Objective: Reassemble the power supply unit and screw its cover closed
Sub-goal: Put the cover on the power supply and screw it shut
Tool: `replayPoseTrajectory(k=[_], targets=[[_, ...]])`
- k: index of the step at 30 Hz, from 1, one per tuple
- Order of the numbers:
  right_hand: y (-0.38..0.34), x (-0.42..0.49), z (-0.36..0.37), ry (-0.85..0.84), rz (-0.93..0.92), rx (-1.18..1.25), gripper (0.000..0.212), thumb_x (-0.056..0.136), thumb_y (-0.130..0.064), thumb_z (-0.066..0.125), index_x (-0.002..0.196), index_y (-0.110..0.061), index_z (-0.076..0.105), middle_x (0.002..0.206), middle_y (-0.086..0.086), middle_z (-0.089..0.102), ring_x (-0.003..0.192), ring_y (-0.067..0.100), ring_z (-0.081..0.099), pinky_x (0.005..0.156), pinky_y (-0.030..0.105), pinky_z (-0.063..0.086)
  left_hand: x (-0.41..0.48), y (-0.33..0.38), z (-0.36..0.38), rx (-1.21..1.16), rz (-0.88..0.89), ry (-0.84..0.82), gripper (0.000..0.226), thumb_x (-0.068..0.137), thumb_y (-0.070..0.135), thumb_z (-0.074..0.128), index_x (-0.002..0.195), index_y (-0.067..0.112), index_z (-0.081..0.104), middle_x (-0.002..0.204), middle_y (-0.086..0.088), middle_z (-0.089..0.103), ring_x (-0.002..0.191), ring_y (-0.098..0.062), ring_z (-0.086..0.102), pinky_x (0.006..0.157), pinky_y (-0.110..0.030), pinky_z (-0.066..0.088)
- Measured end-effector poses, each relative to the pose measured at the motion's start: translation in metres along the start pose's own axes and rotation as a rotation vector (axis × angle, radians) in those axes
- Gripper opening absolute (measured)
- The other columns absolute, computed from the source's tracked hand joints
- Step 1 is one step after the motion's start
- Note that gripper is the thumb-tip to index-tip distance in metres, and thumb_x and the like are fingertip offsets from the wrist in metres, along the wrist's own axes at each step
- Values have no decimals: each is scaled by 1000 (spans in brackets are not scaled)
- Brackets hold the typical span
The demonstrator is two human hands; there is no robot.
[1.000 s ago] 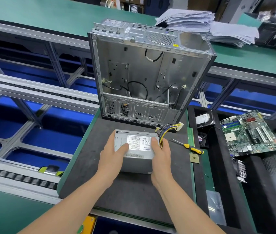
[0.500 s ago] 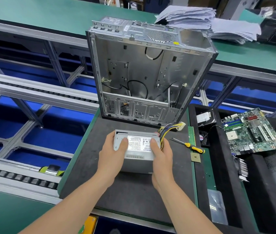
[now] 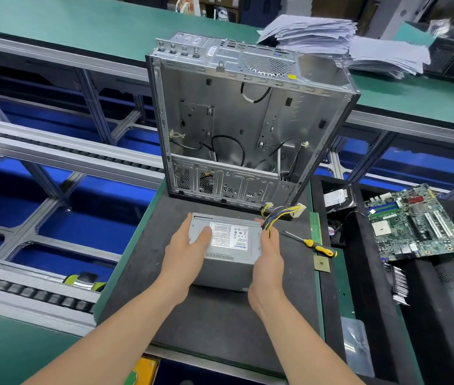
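Open computer case (image 3: 248,120) stands upright at the far edge of my mat (image 3: 220,323); motherboard (image 3: 414,220) lies on the black tray (image 3: 370,287) past its right edge; paper stack (image 3: 345,43) tops the far bench (image 3: 109,23).

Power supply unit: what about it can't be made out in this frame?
Sides of the power supply unit, head view: covered by the left hand and right hand.
Its label: print too small to read.
Its far face and underside: hidden by its own body.
Cover screws: not discernible.

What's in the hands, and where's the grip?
Both hands hold the power supply unit: left hand on its left side, thumb on top; right hand on its right side, beside the cable bundle.
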State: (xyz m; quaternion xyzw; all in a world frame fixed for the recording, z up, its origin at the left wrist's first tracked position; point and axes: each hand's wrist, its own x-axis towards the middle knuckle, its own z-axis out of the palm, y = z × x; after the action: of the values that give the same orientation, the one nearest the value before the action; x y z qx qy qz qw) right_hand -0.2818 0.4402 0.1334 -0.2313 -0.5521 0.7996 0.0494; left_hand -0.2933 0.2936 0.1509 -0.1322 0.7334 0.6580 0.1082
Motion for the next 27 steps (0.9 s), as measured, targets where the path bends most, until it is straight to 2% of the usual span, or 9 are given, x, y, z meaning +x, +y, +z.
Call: replayPoseTrajectory(k=[6, 10, 12, 16, 18, 23, 25, 27], targets=[[1, 1, -5, 11, -2, -57, 26, 108, -31, 44, 109, -39, 69, 109, -7, 76, 100, 13, 70, 85, 38, 49, -3, -3, 1, -16, -10, 11, 44, 102, 34, 57, 145, 37, 52, 128, 14, 68, 122, -14, 62, 110, -43, 47], [-5, 3, -2, 35, 27, -127, 30, 109, -35, 42, 88, -39, 63, 91, -9, 74, 92, 16, 67, 80, 37, 49, -3, 4, 7, 29, -20, 141, 38, 92, 47, 70, 128, 44, 57, 111, 21, 71, 113, -10, 63, 97, -37, 51], [-6, 4, 2, 61, 24, -155, 30, 109, -36, 42, 85, -38, 61, 87, -10, 74, 87, 15, 68, 78, 38, 50, -2, 5, 9, 36, -19, 172, 37, 89, 50, 72, 123, 44, 58, 108, 21, 71, 112, -10, 62, 95, -36, 52], [-6, 3, 8, 154, -52, -179, 28, 104, -38, 46, 78, -29, 54, 80, -5, 67, 80, 18, 61, 74, 37, 45, -3, 7, 12, 22, -5, 221, 24, 87, 51, 75, 105, 48, 60, 100, 22, 71, 107, -7, 63, 78, -25, 47], [-7, 2, 8, 184, -76, -202, 30, 102, -40, 47, 76, -26, 51, 80, -1, 65, 78, 20, 59, 72, 38, 43, -3, 8, 11, 5, -2, 231, 23, 86, 50, 77, 101, 47, 60, 98, 22, 72, 102, -5, 64, 74, -24, 47], [-10, -2, 5, 161, -53, -189, 32, 90, -51, 51, 76, -23, 49, 81, 2, 63, 80, 24, 56, 74, 40, 41, -1, 5, 6, -18, -7, 166, 35, 84, 45, 81, 113, 41, 61, 102, 19, 73, 100, -4, 67, 76, -26, 50], [-8, -4, 5, 132, -51, -205, 36, 93, -58, 55, 78, -25, 55, 81, -2, 67, 78, 17, 60, 73, 38, 44, 0, 4, 6, -33, -10, 135, 41, 86, 42, 81, 120, 40, 59, 107, 18, 73, 104, -7, 67, 82, -29, 52], [-6, -5, 3, 106, -72, -220, 32, 95, -57, 59, 78, -29, 59, 81, -6, 70, 77, 12, 62, 71, 35, 46, 2, 3, 6, -37, -9, 116, 44, 87, 40, 80, 124, 39, 57, 109, 18, 72, 106, -8, 67, 85, -30, 53]])
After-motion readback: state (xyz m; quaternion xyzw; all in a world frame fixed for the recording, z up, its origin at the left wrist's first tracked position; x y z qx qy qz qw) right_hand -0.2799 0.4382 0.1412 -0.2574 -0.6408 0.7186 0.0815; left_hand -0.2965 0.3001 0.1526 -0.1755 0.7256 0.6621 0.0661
